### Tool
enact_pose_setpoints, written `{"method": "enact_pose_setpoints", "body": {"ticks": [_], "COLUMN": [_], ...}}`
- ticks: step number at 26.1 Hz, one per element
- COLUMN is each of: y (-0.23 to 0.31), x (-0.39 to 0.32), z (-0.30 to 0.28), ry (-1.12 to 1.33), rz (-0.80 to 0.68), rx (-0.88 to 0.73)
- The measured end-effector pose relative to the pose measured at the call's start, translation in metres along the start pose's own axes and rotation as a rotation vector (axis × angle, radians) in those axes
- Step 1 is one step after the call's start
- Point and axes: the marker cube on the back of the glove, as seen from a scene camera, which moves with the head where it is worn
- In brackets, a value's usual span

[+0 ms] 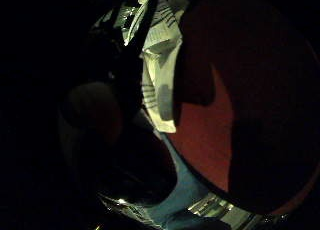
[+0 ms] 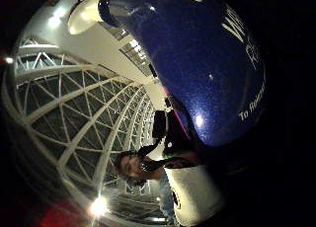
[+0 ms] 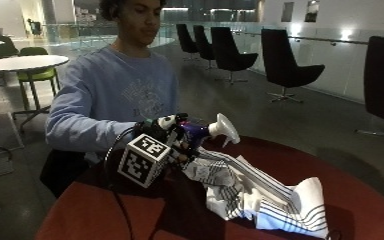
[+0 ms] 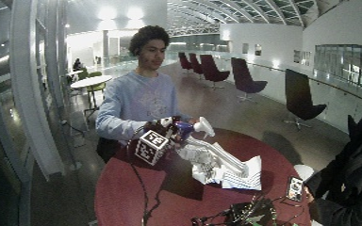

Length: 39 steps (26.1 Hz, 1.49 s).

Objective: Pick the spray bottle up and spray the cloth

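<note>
1. Holding the spray bottle (image 3: 195, 134) off the round red table (image 3: 352, 175), the gloved right hand (image 3: 169, 135) has its fingers wrapped around the blue body; the white nozzle (image 3: 223, 128) points away from the person, above the near end of the cloth.
2. The white striped cloth (image 3: 258, 192) lies crumpled on the table, running from just below the bottle out toward the table's far side. The bare hand is not clearly visible; I cannot tell what it is doing.
3. Risk, judged: the nozzle appears aimed over the cloth rather than down at it, so spray could land on the table or go past it. Tilting the nozzle down should correct this.
4. Risk, judged: whether a finger sits on the trigger is not visible; regripping in mid-air could let the bottle slip.
5. Room: the table is open beside the cloth on the person's side. A phone (image 4: 294, 188) and cables (image 4: 243, 214) lie beyond the cloth, near the table edge, within possible reach of overspray.
</note>
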Motion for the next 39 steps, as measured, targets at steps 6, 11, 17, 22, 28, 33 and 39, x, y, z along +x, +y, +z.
{"method": "enact_pose_setpoints", "body": {"ticks": [6, 11, 17, 22, 28, 33, 39], "y": [0.0, 0.0, -0.013, -0.042, -0.113, -0.158, -0.172], "x": [-0.002, -0.004, -0.033, -0.068, -0.09, -0.073, -0.064], "z": [0.003, 0.011, 0.041, 0.1, 0.193, 0.241, 0.253], "ry": [0.002, 0.003, -0.032, 0.007, 0.149, 0.278, 0.339], "rz": [-0.005, -0.061, -0.339, -0.617, -0.814, -0.851, -0.833], "rx": [-0.002, 0.004, -0.02, -0.084, -0.168, -0.152, -0.156]}}
